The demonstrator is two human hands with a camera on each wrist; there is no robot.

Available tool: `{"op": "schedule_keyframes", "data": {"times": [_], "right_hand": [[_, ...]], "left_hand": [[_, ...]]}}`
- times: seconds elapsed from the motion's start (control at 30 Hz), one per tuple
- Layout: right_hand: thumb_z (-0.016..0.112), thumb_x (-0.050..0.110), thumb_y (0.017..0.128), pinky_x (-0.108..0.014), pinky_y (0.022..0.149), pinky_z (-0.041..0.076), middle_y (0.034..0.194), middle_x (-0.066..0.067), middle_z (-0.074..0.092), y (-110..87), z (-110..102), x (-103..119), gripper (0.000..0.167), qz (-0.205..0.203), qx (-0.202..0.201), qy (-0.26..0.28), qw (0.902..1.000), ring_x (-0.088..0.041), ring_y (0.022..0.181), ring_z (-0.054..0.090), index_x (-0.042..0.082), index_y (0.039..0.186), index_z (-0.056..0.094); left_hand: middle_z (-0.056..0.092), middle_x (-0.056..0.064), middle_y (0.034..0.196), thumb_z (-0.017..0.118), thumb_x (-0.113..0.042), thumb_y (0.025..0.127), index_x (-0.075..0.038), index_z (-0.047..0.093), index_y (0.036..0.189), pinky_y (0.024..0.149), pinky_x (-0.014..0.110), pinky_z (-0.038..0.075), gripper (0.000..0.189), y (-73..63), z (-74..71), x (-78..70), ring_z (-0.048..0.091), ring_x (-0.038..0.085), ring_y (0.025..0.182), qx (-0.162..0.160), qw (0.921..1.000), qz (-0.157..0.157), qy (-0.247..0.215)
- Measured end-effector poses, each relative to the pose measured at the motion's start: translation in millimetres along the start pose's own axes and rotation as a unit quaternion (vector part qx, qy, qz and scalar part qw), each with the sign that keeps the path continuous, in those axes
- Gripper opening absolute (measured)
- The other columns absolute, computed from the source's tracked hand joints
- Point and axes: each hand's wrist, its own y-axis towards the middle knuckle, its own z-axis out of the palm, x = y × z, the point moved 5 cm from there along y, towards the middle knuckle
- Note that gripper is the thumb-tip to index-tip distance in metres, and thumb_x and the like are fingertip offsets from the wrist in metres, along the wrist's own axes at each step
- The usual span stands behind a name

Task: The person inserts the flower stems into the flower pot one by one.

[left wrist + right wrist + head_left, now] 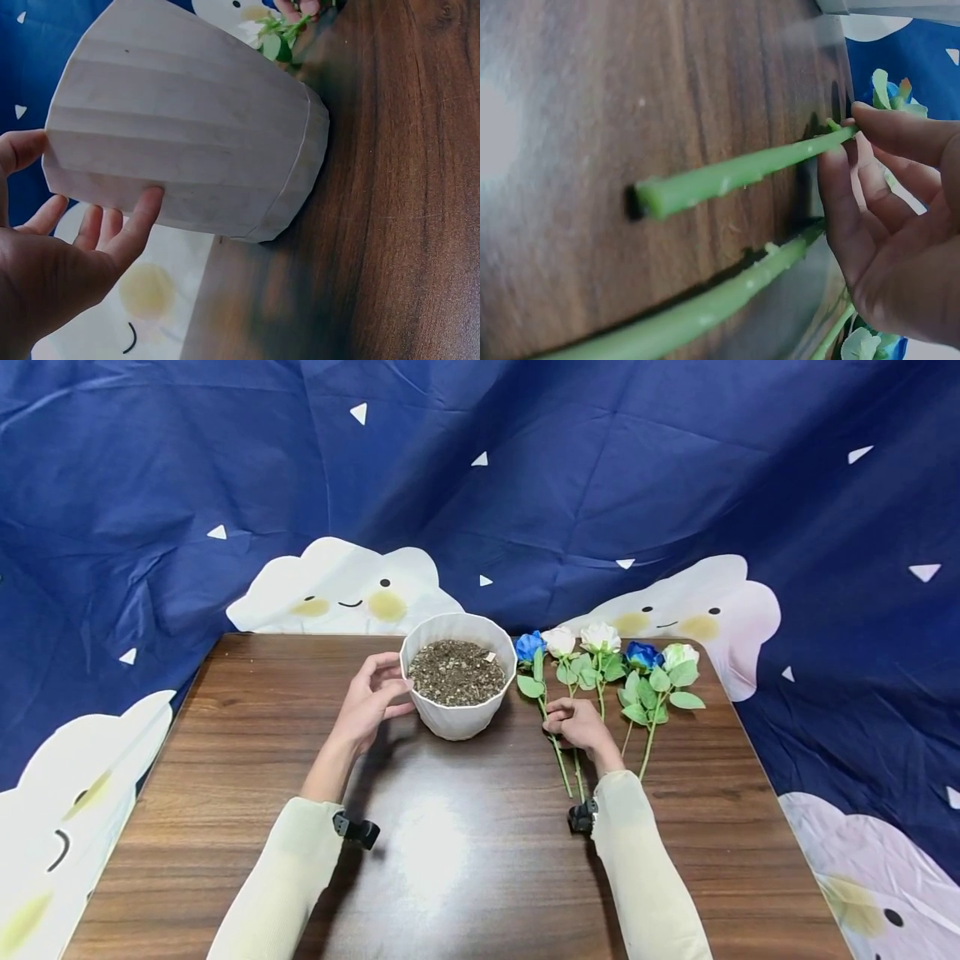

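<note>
A white faceted flowerpot [459, 720] filled with dark soil [453, 672] stands near the table's back edge. My left hand [367, 703] is at its left side, with fingertips [152, 196] against the outer wall and one digit at the rim. Right of the pot lies a row of artificial roses. My right hand [579, 727] pinches the stem [727, 174] of the leftmost one, a bright blue rose [530, 646], between thumb and fingers. Another rose's stem [705, 315] runs beside it, passing under the right hand in the head view.
A pale pink rose [559, 642], a white rose [601, 638], a dark blue rose [643, 655] and a greenish-white rose [679, 655] lie further right. Behind the wooden table [247, 760] hangs a blue cloth [525, 485] printed with clouds.
</note>
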Motion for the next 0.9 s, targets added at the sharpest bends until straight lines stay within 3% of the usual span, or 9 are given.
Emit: {"op": "schedule_keyframes", "data": {"times": [0.3, 0.57, 0.9], "right_hand": [[0.068, 0.004, 0.095, -0.026, 0.069, 0.06, 0.118, -0.014, 0.063, -1.0, -5, 5, 0.047, 0.011, -0.014, 0.114, 0.9934, -0.011, 0.087, 0.065, -0.004, 0.14, 0.054], [0.066, 0.002, 0.096, -0.023, 0.067, 0.06, 0.102, 0.002, 0.064, -3.1, -7, 20, 0.048, -0.013, -0.045, 0.183, 0.9821, -0.008, 0.084, 0.064, -0.008, 0.141, 0.049], [0.064, -0.002, 0.097, -0.028, 0.069, 0.061, 0.095, 0.005, 0.066, -4.2, -5, 30, 0.043, -0.047, -0.04, 0.261, 0.9635, -0.009, 0.084, 0.064, -0.008, 0.137, 0.049]], "left_hand": [[0.047, 0.019, 0.129, 0.063, -0.002, 0.092, 0.0, 0.038, 0.144, 0.09, 0.05, 0.058, 0.058, 0.6, 0.5, 0.8, 0.058, 0.023, 0.106, -0.001, 1.0, -0.004, 0.0], [0.047, 0.018, 0.129, 0.063, -0.002, 0.092, -0.001, 0.038, 0.144, 0.089, 0.049, 0.059, 0.057, 0.7, 0.1, 1.9, 0.057, 0.024, 0.107, 0.0, 1.0, -0.006, 0.002], [0.046, 0.016, 0.127, 0.063, -0.001, 0.092, -0.001, 0.038, 0.144, 0.088, 0.049, 0.059, 0.058, 1.6, -0.1, 1.6, 0.056, 0.022, 0.106, -0.001, 1.0, -0.007, 0.002]]}}
